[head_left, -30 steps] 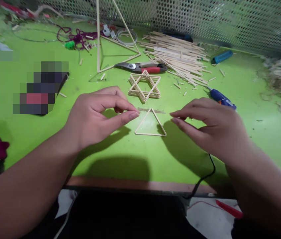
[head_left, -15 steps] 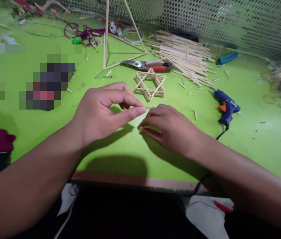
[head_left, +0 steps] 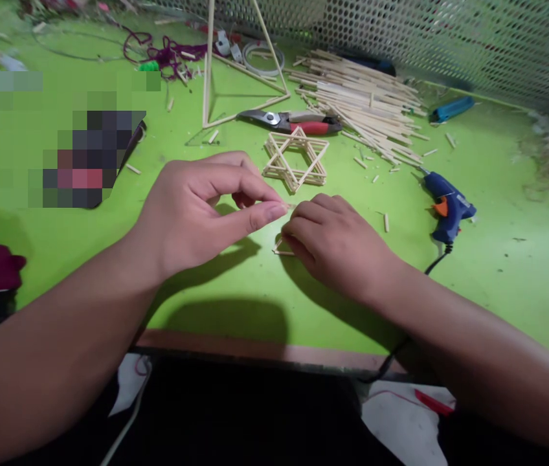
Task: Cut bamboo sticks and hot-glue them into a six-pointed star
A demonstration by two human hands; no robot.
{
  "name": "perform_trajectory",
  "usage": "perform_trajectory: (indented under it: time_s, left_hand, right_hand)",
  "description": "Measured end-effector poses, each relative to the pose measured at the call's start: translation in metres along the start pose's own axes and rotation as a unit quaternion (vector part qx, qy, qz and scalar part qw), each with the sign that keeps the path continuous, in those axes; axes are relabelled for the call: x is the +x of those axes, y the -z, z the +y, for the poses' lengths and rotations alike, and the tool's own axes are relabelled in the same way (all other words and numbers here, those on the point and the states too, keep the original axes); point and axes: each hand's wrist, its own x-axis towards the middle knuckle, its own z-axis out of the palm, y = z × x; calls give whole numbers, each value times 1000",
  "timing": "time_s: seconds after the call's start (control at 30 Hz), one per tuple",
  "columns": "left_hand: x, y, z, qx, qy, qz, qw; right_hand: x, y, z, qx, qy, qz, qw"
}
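My left hand (head_left: pixel 221 210) is closed in a pinch, with thumb and forefinger on the tip of a thin wooden piece just left of my other hand. My right hand (head_left: pixel 335 249) curls down over a small frame of wooden sticks (head_left: pixel 284 252). Only a pointed corner of that frame shows on the green table; my fingers hide the rest. Whether the pinched tip belongs to the same frame I cannot tell. Just beyond both hands lies a six-pointed star of stacked sticks (head_left: pixel 295 160).
Pruning shears (head_left: pixel 294 122) lie behind the star, beside a large stick triangle (head_left: pixel 206 90). A pile of wooden sticks (head_left: pixel 362 97) is at the back. To the right is a blue glue gun (head_left: pixel 449 204) with its cord. Purple cord (head_left: pixel 172 55) tangles at back left.
My right hand has shifted slightly to the right, uncovering more of the stick frame's corner. My left hand keeps its pinch. The camera view has moved slightly.
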Motion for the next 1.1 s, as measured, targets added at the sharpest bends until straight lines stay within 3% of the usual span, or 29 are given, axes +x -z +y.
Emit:
perform_trajectory:
  time_s: [0.23,0.4,0.53,0.73,0.93,1.1]
  left_hand:
    - [1,-3,-5,-12,-21,5,1000]
    - [2,-4,-11,-54,-66,26,996]
    - [2,-3,-5,-30,-18,18,999]
    - [6,-3,-6,67,75,61,993]
    - [8,-6,-17,101,116,12,988]
    - [6,-4,-9,89,99,-45,990]
  right_hand:
    - [-4,-1,4,-105,7,53,993]
    - [-8,8,13,-155,-41,77,984]
    - [-13,21,21,-91,-86,93,988]
    - [-20,46,20,3,-66,56,996]
    - [-18,56,16,-8,-54,63,997]
    - [-17,56,17,4,-105,93,990]
